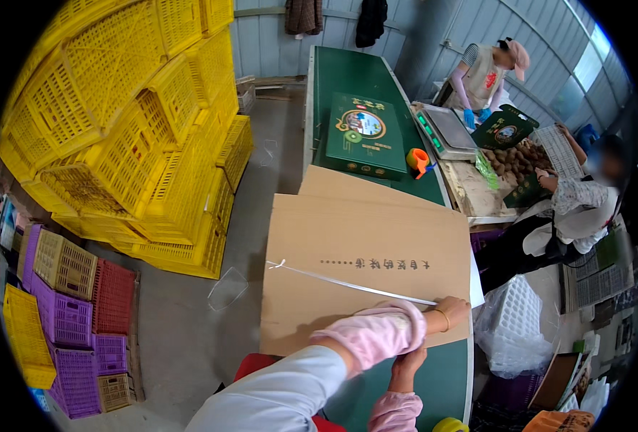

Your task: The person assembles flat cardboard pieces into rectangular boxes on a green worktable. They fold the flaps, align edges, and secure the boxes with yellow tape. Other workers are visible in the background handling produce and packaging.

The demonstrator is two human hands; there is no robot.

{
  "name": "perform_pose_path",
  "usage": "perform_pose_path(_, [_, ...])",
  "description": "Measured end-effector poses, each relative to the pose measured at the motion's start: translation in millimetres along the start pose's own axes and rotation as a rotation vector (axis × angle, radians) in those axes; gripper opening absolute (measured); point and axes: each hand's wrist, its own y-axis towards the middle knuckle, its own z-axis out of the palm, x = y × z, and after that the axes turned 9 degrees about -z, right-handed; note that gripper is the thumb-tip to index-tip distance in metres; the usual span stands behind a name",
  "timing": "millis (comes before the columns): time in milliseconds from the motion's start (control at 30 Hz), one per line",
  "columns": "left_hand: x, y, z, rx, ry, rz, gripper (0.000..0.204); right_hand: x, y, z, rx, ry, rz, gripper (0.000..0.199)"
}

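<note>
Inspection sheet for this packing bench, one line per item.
Surface: green bench, long, partly covered.
Job's things: flat cardboard stack with a white strap across it.
Clutter: green gift box, orange tape dispenser, scale.
Grippers: left hand under the cardboard's near edge, grip hidden; right hand at the strap's end, fingers hidden.
Cables: nothing seen.
Surroundings: yellow crates stacked left, purple crates on the floor, two persons sorting brown produce right.
</note>
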Motion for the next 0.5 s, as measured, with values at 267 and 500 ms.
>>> perform_pose_path(267, [-20,74,22,0.224,0.005,-0.178,0.029,-10,-5,-5,-0.097,0.002,-0.044,0.024])
perform_pose_path(500, [-14,122,13,0.282,0.365,-0.112,0.018,3,-16,-7,-0.193,-0.038,-0.012,0.027])
